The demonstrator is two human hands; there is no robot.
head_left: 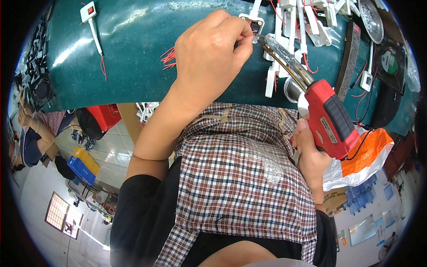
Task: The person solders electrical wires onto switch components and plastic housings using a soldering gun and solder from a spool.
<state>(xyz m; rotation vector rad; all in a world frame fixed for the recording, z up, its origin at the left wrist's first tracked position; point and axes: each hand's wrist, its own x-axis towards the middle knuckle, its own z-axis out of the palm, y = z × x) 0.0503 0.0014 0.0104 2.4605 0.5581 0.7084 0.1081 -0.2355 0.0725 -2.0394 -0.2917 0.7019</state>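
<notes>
My right hand (311,158) grips a red and black soldering gun (331,118) by its handle. Its long metal tip slants up to the left and ends beside the fingertips of my left hand (213,53). Thumb and forefinger of that left hand are pinched together, with a bit of red wire showing between them. Right at the tip sits a white plastic housing (254,18) with a dark part in its opening. A bunch of red wires (169,58) sticks out to the left of my left hand; whether the hand holds them is hidden.
Several white housings with red wires (289,26) are heaped at the far right. Another, with a red switch (90,10), lies far left. A roll of solder (292,90), a dark curved strip (348,62) and a black fan (390,64) are at right. Another person (33,129) sits at left.
</notes>
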